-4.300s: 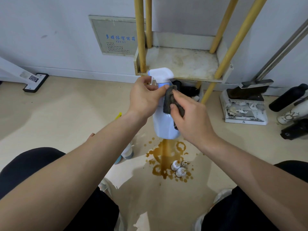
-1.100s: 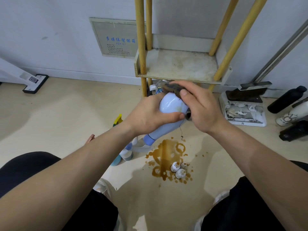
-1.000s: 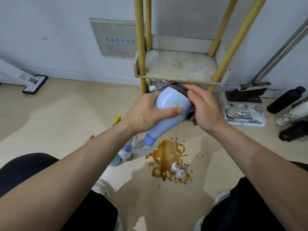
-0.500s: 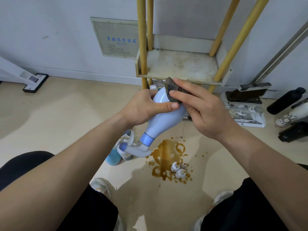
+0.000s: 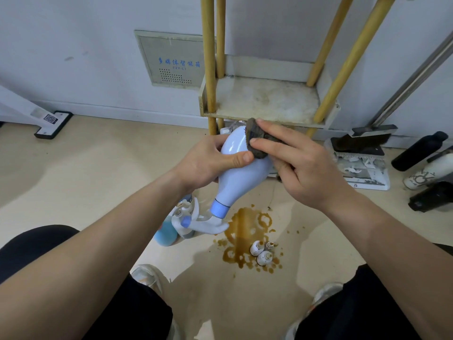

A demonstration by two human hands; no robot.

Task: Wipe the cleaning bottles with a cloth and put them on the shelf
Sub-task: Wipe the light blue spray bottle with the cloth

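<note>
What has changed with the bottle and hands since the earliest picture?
The spray bottle went from upright to upside down, nozzle pointing down. The left hand moved from its neck to its body; the right hand now holds the cloth on its base. The small bottles on the spill stayed.

Hands, two: my left hand [image 5: 208, 163], my right hand [image 5: 301, 165]. One cloth [image 5: 256, 141]. Two sprayers: pale blue spray bottle [image 5: 241, 175] in my grip, second spray bottle [image 5: 166, 235] at 7 o'clock. Three small white bottles [image 5: 261, 251] at 5 o'clock. Three large bottles [image 5: 416, 150] at 3 o'clock: two black, one white. One shelf [image 5: 267, 101] at 1 o'clock, with four yellow poles [image 5: 208, 57]. One brown spill [image 5: 245, 224].
</note>
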